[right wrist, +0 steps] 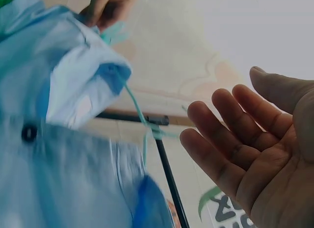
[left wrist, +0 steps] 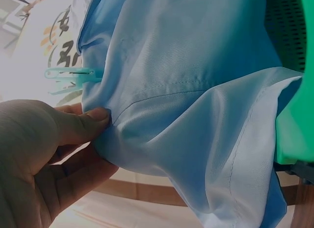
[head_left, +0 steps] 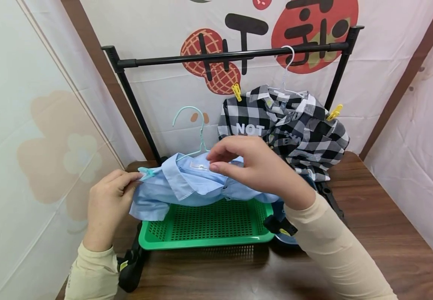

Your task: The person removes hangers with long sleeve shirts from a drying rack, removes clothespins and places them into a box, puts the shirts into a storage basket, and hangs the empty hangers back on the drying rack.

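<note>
A light blue collared shirt (head_left: 197, 183) hangs on a mint-green hanger (head_left: 202, 129) above a green basket. My left hand (head_left: 108, 200) pinches the shirt's shoulder between thumb and fingers, as the left wrist view also shows. Right beside those fingers, a mint-green clothespin (left wrist: 73, 77) is clipped on the shoulder edge. My right hand (head_left: 252, 166) is in front of the shirt's collar with loosely bent fingers. In the right wrist view its palm (right wrist: 279, 174) holds nothing and stands apart from the cloth.
A black rack (head_left: 216, 56) spans the back. From its bar a black-and-white checked shirt (head_left: 314, 137) hangs on a white hanger (head_left: 289, 62), with yellow clothespins (head_left: 236, 92) at both shoulders. The green basket (head_left: 209, 242) stands on the wooden table (head_left: 385, 233), with a blue item (head_left: 287, 238) at its right.
</note>
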`<state>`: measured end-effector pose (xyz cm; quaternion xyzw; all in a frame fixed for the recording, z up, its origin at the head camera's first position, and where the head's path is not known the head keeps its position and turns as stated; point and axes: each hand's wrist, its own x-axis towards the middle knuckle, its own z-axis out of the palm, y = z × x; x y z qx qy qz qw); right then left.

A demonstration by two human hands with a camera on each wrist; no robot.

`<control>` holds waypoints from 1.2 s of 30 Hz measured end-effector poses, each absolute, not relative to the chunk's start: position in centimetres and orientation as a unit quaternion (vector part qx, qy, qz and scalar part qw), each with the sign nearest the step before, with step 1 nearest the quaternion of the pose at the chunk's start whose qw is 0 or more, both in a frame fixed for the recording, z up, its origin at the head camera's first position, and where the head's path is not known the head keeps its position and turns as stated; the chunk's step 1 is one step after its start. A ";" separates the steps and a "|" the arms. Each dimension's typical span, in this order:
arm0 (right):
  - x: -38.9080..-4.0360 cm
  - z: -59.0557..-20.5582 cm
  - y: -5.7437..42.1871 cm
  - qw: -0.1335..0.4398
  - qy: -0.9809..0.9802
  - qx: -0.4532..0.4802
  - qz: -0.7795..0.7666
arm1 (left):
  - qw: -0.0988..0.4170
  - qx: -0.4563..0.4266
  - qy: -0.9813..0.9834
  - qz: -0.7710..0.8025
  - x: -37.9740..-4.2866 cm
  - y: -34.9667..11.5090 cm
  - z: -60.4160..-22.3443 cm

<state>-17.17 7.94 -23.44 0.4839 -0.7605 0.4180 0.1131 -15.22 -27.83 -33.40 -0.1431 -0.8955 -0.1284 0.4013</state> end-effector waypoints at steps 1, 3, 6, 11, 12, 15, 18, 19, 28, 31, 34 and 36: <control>-17.1 -23.4 7.4 0.110 -0.760 0.487 0.417 | 0.402 -0.143 -0.895 -0.127 -15.2 -27.9 -33.4; -17.0 -23.3 6.4 0.107 -0.759 0.494 0.411 | 0.405 -0.143 -0.894 -0.127 -15.2 -27.9 -33.4; -16.9 -23.2 5.0 0.107 -0.753 0.507 0.405 | 0.411 -0.144 -0.891 -0.128 -15.3 -27.9 -33.4; -17.0 -23.1 2.5 0.110 -0.755 0.517 0.388 | 0.410 -0.145 -0.891 -0.129 -15.2 -27.7 -33.4; -17.1 -23.1 2.0 0.109 -0.758 0.516 0.384 | 0.409 -0.146 -0.891 -0.130 -15.2 -27.7 -33.4; -17.2 -23.0 0.6 0.104 -0.771 0.511 0.366 | 0.404 -0.147 -0.893 -0.131 -15.2 -27.7 -33.3; -17.4 -22.9 -0.6 0.094 -0.787 0.506 0.340 | 0.407 -0.153 -0.890 -0.134 -15.2 -27.7 -33.3; -17.4 -22.9 -1.1 0.092 -0.792 0.504 0.331 | 0.410 -0.155 -0.888 -0.136 -15.2 -27.7 -33.3; -17.8 -22.9 -4.4 0.087 -0.833 0.483 0.255 | 0.426 -0.166 -0.878 -0.139 -15.5 -27.6 -33.5; -17.9 -23.1 -5.4 0.087 -0.851 0.470 0.217 | 0.427 -0.164 -0.878 -0.137 -15.4 -27.5 -33.6; -18.0 -23.3 -6.3 0.098 -0.869 0.457 0.164 | 0.424 -0.161 -0.882 -0.131 -15.3 -27.5 -33.5; -18.1 -23.5 -6.8 0.103 -0.876 0.451 0.133 | 0.418 -0.159 -0.885 -0.127 -15.3 -27.5 -33.5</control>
